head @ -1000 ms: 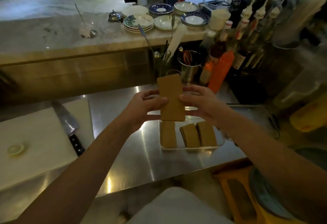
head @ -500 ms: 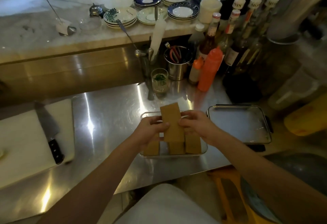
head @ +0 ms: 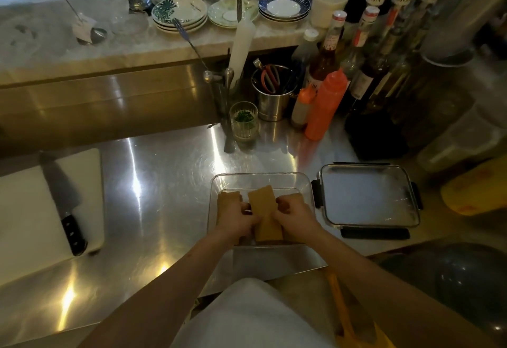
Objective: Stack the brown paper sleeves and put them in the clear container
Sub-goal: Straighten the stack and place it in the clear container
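Observation:
A stack of brown paper sleeves [head: 264,211] is held inside the clear container [head: 260,178] on the steel counter. My left hand [head: 238,220] grips its left edge and my right hand [head: 295,214] grips its right edge. Another pile of brown sleeves [head: 229,196] lies in the container's left part, partly hidden by my left hand. A further pile on the right is mostly covered by my right hand.
The container's lid [head: 367,196] lies just right of it. A knife [head: 64,202] rests on a white cutting board [head: 24,210] at the left. Behind stand a glass with herbs [head: 243,121], an orange squeeze bottle [head: 325,104], a steel utensil cup [head: 273,92] and several bottles.
Both hands have lowered the sleeve stack from chest height down into the container. The view has tilted down, so the counter now sits higher in the frame.

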